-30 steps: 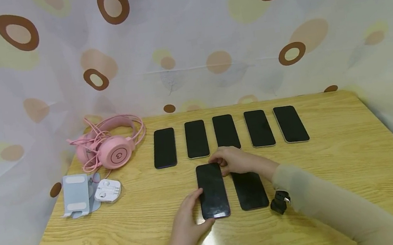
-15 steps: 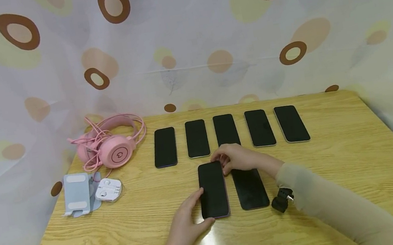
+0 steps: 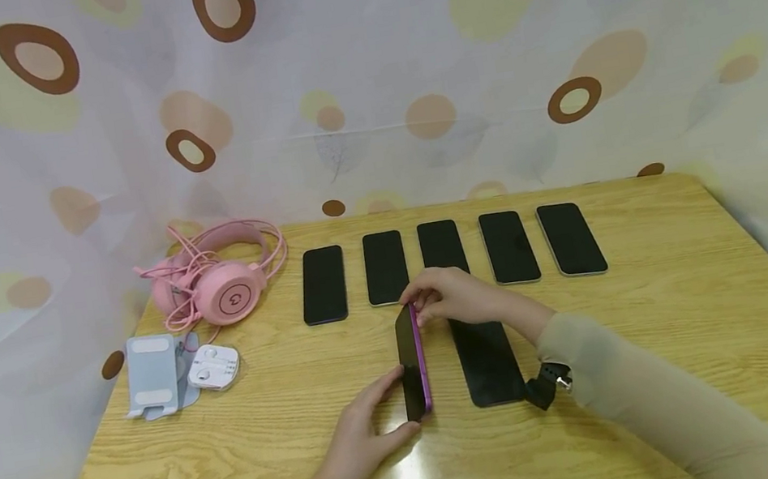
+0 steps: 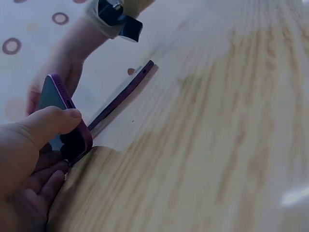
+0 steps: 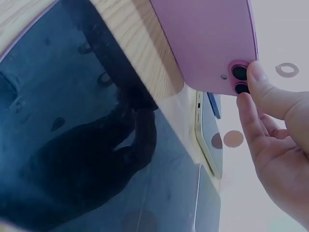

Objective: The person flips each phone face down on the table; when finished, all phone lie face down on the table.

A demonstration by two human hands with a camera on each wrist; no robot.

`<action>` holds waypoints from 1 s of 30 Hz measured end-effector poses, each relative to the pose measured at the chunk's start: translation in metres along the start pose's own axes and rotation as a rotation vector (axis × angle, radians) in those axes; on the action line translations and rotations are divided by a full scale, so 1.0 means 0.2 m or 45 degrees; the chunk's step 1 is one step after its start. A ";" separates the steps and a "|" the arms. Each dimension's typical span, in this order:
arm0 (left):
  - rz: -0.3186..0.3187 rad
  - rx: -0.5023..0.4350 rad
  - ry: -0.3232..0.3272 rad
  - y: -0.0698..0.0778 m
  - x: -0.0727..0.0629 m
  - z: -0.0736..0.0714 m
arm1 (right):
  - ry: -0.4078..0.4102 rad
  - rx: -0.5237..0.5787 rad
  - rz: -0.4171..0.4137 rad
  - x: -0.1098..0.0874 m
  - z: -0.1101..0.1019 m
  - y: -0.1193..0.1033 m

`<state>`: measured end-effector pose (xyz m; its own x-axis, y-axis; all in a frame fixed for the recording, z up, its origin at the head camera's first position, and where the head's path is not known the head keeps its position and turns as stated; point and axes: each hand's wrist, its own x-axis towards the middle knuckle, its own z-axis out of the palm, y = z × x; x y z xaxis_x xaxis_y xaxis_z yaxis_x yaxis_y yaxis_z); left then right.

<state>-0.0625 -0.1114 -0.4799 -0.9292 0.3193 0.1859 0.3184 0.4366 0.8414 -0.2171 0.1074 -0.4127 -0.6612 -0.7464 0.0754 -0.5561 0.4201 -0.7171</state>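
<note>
A smartphone (image 3: pixel 412 362) with a purple frame stands tilted up on its long side in the middle of the table, its dark screen facing left. My right hand (image 3: pixel 458 297) holds its far end; in the right wrist view the thumb lies at the camera lenses on the pink back (image 5: pixel 207 43). My left hand (image 3: pixel 357 444) holds the near end, its thumb (image 4: pixel 60 119) over the bottom edge and fingers on the screen side. Just right of it another smartphone (image 3: pixel 488 364) lies flat, screen up, partly under my right hand and forearm.
Several more smartphones (image 3: pixel 509 247) lie in a row along the back of the wooden table (image 3: pixel 691 327). At the left are pink headphones (image 3: pixel 225 290), a light blue phone stand (image 3: pixel 152 374) and boxed white earphones (image 3: pixel 213 366). A patterned sheet (image 3: pixel 357 47) hangs behind.
The purple smartphone lay nearly flat a second ago; its right side has been raised, so it now stands on its left side. My right hand has risen with it; my left stays close by.
</note>
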 end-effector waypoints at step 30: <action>0.322 0.482 0.165 0.10 -0.02 -0.11 | -0.011 0.155 -0.033 0.13 0.16 -0.05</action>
<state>-0.0569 -0.1217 -0.4518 -0.8217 0.3581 0.4433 0.5615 0.6420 0.5221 -0.2128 0.0665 -0.4253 -0.6430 -0.7606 0.0892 -0.5070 0.3355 -0.7940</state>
